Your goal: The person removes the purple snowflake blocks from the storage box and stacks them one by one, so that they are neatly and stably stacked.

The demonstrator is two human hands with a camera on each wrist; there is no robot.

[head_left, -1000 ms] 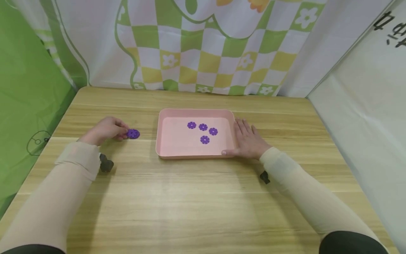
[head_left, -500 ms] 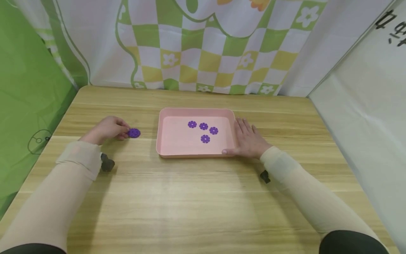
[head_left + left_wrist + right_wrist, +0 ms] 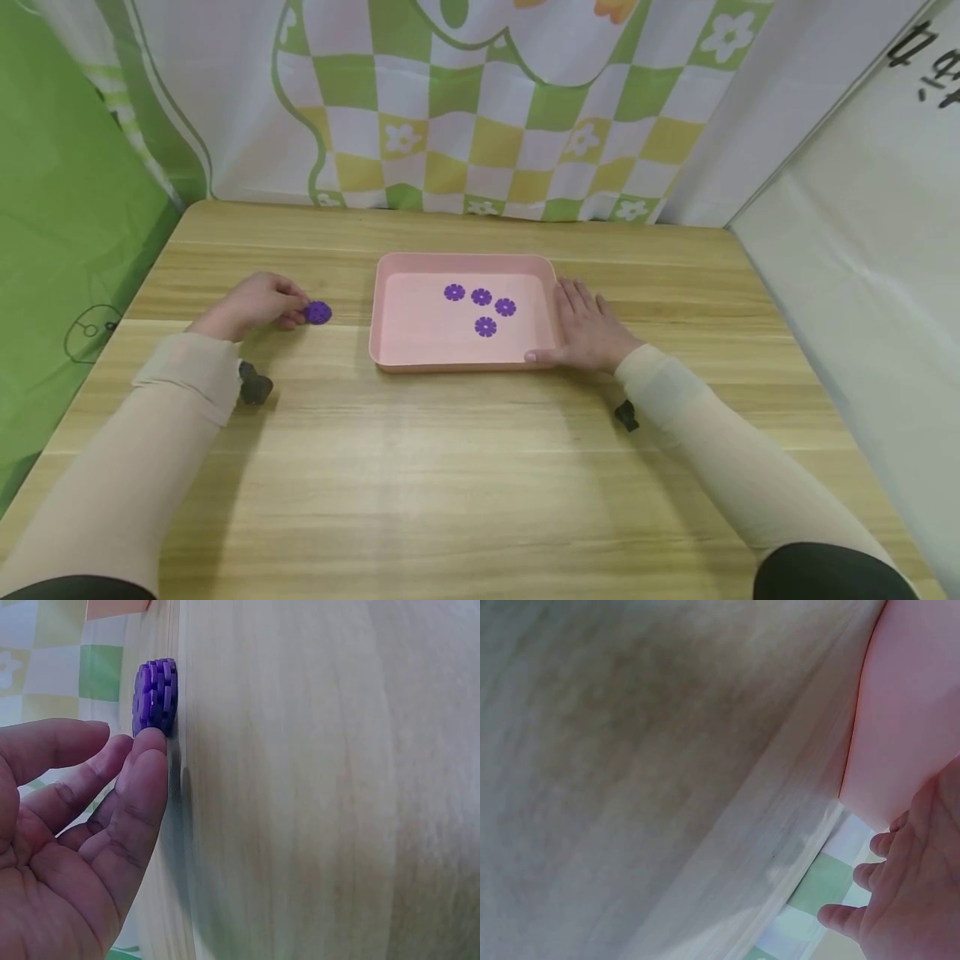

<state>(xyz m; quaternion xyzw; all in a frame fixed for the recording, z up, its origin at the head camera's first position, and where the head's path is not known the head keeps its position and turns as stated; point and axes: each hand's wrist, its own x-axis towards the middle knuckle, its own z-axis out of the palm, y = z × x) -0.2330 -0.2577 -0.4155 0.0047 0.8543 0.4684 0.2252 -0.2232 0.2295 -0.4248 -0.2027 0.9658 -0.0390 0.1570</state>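
Observation:
My left hand [image 3: 262, 302] is at the left of the table, its fingertips at a small stack of purple notched plastic discs [image 3: 318, 312]. In the left wrist view the stack [image 3: 155, 696] stands just beyond the fingertips, and the thumb [image 3: 64, 744] is apart from it. A shallow pink tray [image 3: 423, 354] lies in the middle of the table. Several purple discs [image 3: 485, 327] lie flat and separate inside it. My right hand [image 3: 592, 333] rests with straight fingers along the tray's right wall, the thumb over its front right corner.
The wooden table [image 3: 450, 475] ends at a checked green, yellow and white curtain [image 3: 480, 142]. Green fabric [image 3: 75, 208] hangs on the left, and a white sheet [image 3: 862, 250] with dark writing on the right. A dark wrist device [image 3: 255, 385] sits under the left sleeve.
The discs in the stack look more evenly lined up than a second ago. My left hand has barely shifted. The right hand and the discs in the tray stay in place.

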